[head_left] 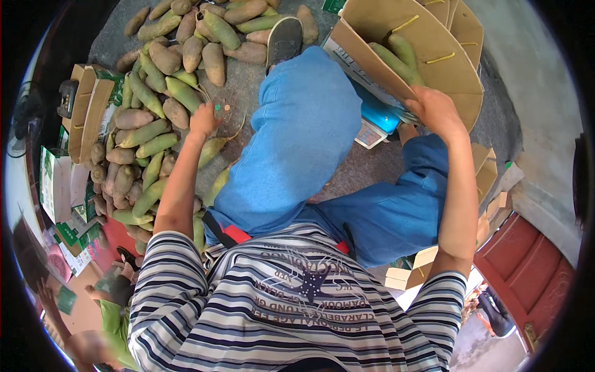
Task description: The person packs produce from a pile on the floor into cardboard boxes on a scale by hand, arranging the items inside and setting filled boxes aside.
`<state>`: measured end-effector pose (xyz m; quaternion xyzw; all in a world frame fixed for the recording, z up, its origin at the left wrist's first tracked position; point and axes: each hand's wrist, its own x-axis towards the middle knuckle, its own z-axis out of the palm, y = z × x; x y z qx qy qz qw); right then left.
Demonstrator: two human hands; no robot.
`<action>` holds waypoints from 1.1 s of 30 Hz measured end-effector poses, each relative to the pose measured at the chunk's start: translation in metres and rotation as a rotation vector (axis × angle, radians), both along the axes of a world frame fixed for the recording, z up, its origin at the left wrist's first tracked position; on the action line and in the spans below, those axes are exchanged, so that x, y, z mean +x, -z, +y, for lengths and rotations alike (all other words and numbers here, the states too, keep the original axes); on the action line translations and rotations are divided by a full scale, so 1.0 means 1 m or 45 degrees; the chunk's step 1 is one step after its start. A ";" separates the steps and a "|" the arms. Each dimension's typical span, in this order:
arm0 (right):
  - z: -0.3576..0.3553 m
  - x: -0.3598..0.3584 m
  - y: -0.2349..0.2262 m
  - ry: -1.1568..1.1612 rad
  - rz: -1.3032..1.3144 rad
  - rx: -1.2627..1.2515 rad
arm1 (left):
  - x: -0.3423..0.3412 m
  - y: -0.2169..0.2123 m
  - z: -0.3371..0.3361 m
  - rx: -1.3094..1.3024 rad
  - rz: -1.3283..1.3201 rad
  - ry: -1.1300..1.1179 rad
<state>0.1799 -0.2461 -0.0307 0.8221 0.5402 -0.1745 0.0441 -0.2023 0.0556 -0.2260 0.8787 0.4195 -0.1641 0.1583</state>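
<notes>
Toward the left edge of the floor (245, 87), radishes (145, 96) crowd the left hand (204, 121), its grip unclear; the right hand (436, 111) clasps a box (452, 80), scale (379, 113) alongside, bent knee (310, 93) between them.

The left forearm (178, 180) reaches up and slightly outward, its hand (205, 120) small at the far end, fingers bunched, though their exact closure is hard to make out. The right forearm (457, 198) rises steeply; the wrist bends inward, and the right hand (437, 110) points leftward, fingers curled.
</notes>
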 end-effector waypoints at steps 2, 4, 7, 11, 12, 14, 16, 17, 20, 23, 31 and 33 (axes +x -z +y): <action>0.001 0.001 0.000 -0.003 0.020 -0.011 | -0.025 0.023 -0.014 0.008 0.338 0.005; 0.003 0.000 -0.001 -0.005 0.039 -0.021 | -0.051 0.045 -0.023 -0.109 0.549 -0.032; 0.004 -0.003 -0.002 0.020 0.016 -0.042 | -0.085 0.056 -0.045 -0.122 0.584 -0.049; 0.006 -0.002 -0.003 0.021 0.035 -0.033 | -0.102 0.076 -0.053 0.108 0.476 -0.118; 0.007 -0.002 -0.003 0.019 0.039 -0.035 | -0.099 0.075 -0.054 0.119 0.516 -0.081; 0.006 -0.002 -0.001 0.035 0.055 -0.030 | -0.093 0.072 -0.058 0.130 0.557 -0.046; 0.003 -0.001 0.000 0.067 0.071 -0.019 | -0.079 0.056 -0.058 0.023 0.535 -0.018; 0.002 0.000 0.001 0.057 0.054 -0.012 | -0.072 0.048 -0.057 0.027 0.535 -0.012; 0.002 0.000 -0.002 0.047 0.039 -0.026 | -0.060 0.038 -0.042 0.069 0.251 -0.177; 0.006 -0.001 -0.002 0.023 0.026 -0.040 | -0.043 0.033 -0.009 0.035 -0.332 -0.330; 0.005 -0.003 0.001 0.076 0.044 -0.090 | 0.126 -0.161 -0.011 -0.489 -1.716 -0.313; 0.003 -0.002 0.002 0.070 0.039 -0.049 | 0.155 -0.196 -0.023 -0.506 -1.820 -0.232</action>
